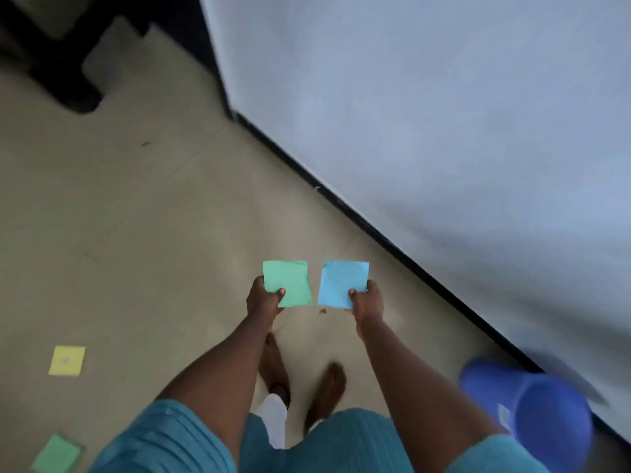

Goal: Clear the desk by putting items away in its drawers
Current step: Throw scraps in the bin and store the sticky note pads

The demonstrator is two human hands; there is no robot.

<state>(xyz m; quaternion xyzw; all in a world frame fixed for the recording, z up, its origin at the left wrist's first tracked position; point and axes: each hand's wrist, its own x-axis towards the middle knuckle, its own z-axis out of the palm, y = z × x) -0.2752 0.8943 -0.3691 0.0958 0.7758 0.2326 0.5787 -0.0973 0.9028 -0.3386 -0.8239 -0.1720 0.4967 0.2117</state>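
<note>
I stand over a beige tiled floor and hold two square paper notes out in front of me. My left hand [263, 299] grips a green note [287, 283] by its lower left corner. My right hand [368, 299] grips a light blue note [342, 282] by its lower right corner. The two notes sit side by side, a small gap between them. A yellow note [67, 360] lies on the floor at the left. Another green note [57, 454] lies on the floor at the bottom left. No desk or drawer is in view.
A pale wall [444, 114] with a black skirting strip runs diagonally along the right. A blue plastic bucket [543, 409] stands at the lower right by the wall. Dark furniture legs [65, 83] stand at the top left. My bare feet [327, 387] are below my hands.
</note>
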